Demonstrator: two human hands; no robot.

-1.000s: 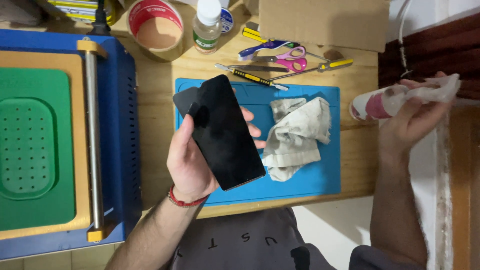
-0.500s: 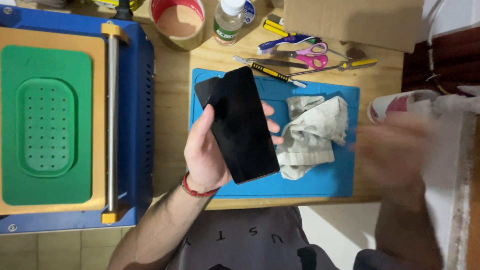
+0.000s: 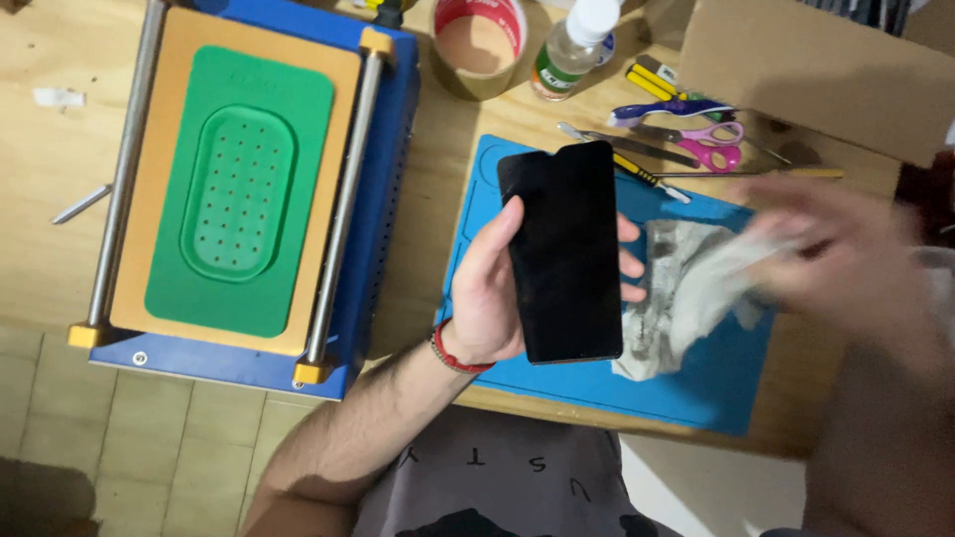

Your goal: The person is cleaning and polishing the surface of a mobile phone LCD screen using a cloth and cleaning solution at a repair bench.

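Left hand (image 3: 492, 293) grips a black phone (image 3: 565, 254) by its long edges, thumb on one side, fingertips (image 3: 631, 261) curled round the other — dark screen up, held above the blue mat (image 3: 716, 383) at the front edge of the wooden table (image 3: 453, 189). Right hand (image 3: 846, 254) is motion-blurred over the mat, touching a crumpled grey cloth (image 3: 686, 298); whether its fingers pinch the cloth or lie loose, cannot tell. Scissors (image 3: 701, 144) beyond the mat — blue machine with green pad (image 3: 239, 189) to the left.
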